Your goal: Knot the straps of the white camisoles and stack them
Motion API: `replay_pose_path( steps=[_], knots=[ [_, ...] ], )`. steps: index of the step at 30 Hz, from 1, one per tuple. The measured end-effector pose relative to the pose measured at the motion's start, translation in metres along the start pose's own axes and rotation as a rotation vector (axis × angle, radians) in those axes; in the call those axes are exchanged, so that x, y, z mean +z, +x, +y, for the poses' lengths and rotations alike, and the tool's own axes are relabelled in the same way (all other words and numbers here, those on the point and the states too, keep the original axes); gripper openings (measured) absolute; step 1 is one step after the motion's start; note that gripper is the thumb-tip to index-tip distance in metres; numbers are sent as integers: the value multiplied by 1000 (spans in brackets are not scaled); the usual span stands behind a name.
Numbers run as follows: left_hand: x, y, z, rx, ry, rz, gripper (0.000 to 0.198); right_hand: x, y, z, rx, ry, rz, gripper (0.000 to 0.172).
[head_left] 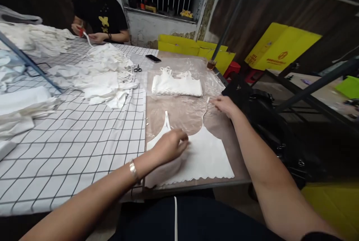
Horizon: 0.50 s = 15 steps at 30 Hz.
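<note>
A white camisole with a scalloped hem lies spread on the near part of the table. Above its middle hovers my left hand, a little blurred, its fingers loosely curled with a gap at the thumb; I see no cloth in them. My right hand reaches to the end of the thin right strap, fingertips closed at its tip. The left strap lies loose, pointing away from me. Beyond the camisole is a neat stack of folded white garments with straps on top.
Left, a checked cloth carries loose white garments. Small black scissors and a phone lie farther back. Across the table a person handles red-handled scissors and white cloth. A black bag and metal posts stand right.
</note>
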<state>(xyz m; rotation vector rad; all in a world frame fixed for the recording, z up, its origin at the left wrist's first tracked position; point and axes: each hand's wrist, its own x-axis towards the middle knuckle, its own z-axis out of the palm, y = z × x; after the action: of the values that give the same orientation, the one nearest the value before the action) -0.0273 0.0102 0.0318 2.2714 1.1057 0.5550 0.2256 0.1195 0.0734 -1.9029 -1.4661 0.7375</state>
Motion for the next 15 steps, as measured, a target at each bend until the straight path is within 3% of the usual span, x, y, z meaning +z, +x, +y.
replay_pose_path(
  steps=[3, 6, 8, 11, 13, 15],
  knots=[
    [2, 79, 2, -158, -19, 87, 18, 9, -24, 35, -72, 11, -10, 26],
    [24, 134, 5, -255, 34, 6, 23, 18, -15, 51, -63, 38, 115, 17],
    [41, 152, 7, -303, -11, 1, 22, 14, 0, 53, -18, 77, 190, 14],
    [57, 164, 9, -390, -219, 69, 17, 11, -2, 54, 6, 229, 94, 13],
    [61, 170, 8, -438, -354, 69, 13, 20, -31, 60, -101, 305, -10, 17],
    [60, 179, 6, -472, -495, 27, 11, 37, -74, 69, -374, 210, -33, 16]
  ],
)
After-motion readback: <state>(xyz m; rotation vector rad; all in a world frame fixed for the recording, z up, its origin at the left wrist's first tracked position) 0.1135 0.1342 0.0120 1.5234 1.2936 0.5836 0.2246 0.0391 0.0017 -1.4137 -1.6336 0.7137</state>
